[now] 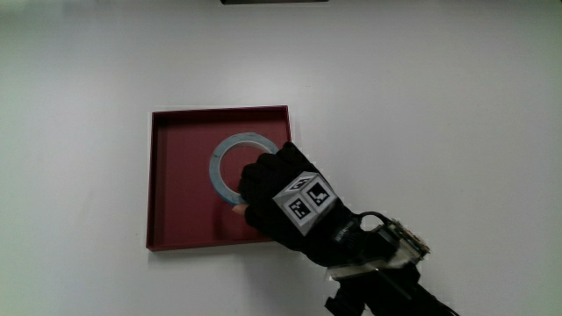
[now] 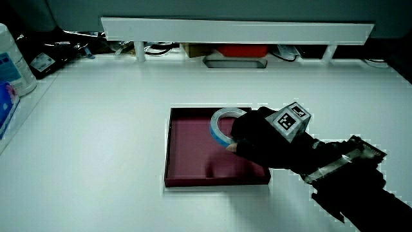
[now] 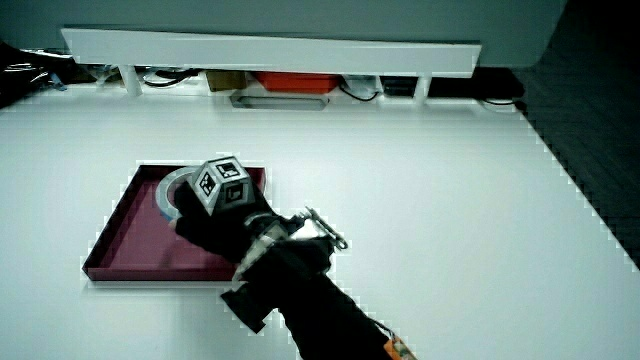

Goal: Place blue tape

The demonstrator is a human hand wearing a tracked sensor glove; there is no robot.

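The blue tape (image 1: 235, 140) is a pale blue roll, held tilted just above the floor of a dark red square tray (image 1: 176, 197). The gloved hand (image 1: 263, 189) reaches over the tray's edge nearest the person, and its fingers are curled around the part of the roll closest to the person. In both side views the tape (image 2: 219, 122) (image 3: 167, 196) is gripped in the hand (image 2: 261, 136) (image 3: 215, 225) over the tray (image 2: 190, 145) (image 3: 125, 235). The patterned cube sits on the back of the glove. The fingertips are hidden under the hand.
A low white partition (image 2: 238, 29) (image 3: 270, 50) runs along the table's edge farthest from the person, with a red and a grey item under it. A white bottle with a blue label (image 2: 14, 58) stands at the table's edge in a side view.
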